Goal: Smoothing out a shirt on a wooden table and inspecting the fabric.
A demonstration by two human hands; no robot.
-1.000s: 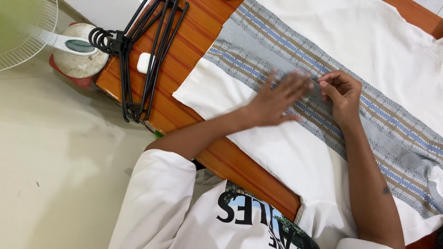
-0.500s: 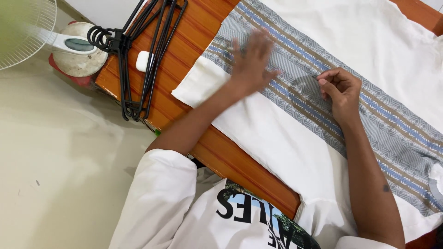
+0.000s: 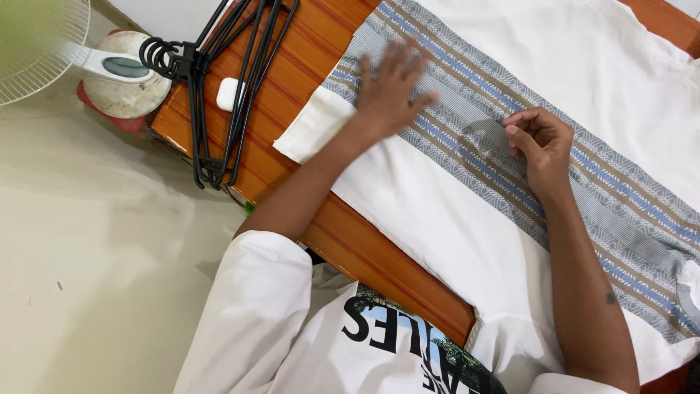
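Both hands on the shirt (image 3: 467,241), spread over my desk (image 3: 292,66).
Left hand (image 3: 390,91) lies flat and released at ten o'clock; right hand (image 3: 539,146) pinches the striped band (image 3: 620,211). Soft, light cloth, best taken by edges.

a wooden table (image 3: 292,80) crosses the frame; pale beige floor (image 3: 95,277) at lower left, a fan (image 3: 44,44) upper left.

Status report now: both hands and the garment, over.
Left hand flat, open on striped band. Right hand pinching band. White garment spread on wooden table. Nothing obstructing.
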